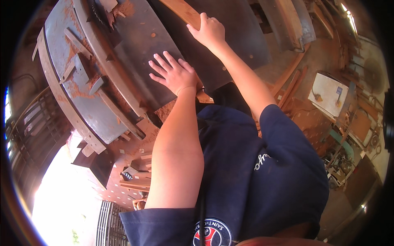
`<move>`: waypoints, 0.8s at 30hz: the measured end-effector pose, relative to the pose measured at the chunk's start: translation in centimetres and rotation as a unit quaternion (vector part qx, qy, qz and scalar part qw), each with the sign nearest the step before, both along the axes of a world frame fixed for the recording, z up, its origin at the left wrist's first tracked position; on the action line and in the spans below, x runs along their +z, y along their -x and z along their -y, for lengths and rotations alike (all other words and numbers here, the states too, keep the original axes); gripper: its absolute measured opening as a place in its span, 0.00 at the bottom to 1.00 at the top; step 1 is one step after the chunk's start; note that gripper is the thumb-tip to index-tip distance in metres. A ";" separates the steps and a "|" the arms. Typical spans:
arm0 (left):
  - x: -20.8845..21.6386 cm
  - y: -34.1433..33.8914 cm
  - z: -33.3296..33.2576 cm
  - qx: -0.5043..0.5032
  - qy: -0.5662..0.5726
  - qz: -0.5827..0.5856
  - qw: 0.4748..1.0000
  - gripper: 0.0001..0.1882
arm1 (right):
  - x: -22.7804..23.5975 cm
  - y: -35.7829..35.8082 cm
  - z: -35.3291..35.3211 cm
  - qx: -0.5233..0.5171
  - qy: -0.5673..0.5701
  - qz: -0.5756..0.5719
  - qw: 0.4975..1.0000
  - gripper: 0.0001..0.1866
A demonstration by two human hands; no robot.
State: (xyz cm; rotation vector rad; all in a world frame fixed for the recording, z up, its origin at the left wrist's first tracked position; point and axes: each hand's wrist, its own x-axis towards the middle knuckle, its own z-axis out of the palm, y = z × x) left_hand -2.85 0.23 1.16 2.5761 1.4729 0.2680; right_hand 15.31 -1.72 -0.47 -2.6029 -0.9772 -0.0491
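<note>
Grips the end of an orange-brown wooden board (pixel 182 9) in the right hand (pixel 211 30), fingers bent closely around the edge, above the right part of a dark metal tabletop (pixel 139 45); likely holds there to control the board along its length. Leaves the board's other end out of sight, past the tabletop's far side. Spreads the left hand (pixel 174 74) palm down over the tabletop, fingers apart and well extended, with nothing visibly grasped; seems placed for bracing or steadying, pressure impossible to tell.

Shows, left of the tabletop, a long wooden rail (pixel 117 67) and, beyond, a sawdust-strewn metal sheet (pixel 104 125) bearing a wooden-handled hammer (pixel 117 110), perhaps parked there to lie within reach yet off the tabletop. Wears a navy short-sleeved shirt (pixel 234 151) at the tabletop's near edge. Takes in wood offcuts (pixel 137 183) below the tabletop and a white panel (pixel 326 92) well to its right.
</note>
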 end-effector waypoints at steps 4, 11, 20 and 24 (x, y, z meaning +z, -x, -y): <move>-0.2 0.2 -0.1 0.000 -0.015 0.003 1.000 0.30 | 0.1 1.6 2.7 0.020 -0.012 0.020 1.000 0.28; 0.1 0.3 -0.1 0.003 0.007 -0.003 1.000 0.31 | 2.6 7.8 15.0 0.033 0.056 -0.025 0.998 0.27; 0.0 0.3 0.0 0.003 0.005 0.005 1.000 0.30 | 1.7 -0.7 10.9 -0.124 0.081 -0.020 0.989 0.27; 0.0 0.1 0.0 0.002 -0.008 0.010 1.000 0.30 | 1.0 -6.5 6.2 -0.145 0.032 -0.038 0.988 0.27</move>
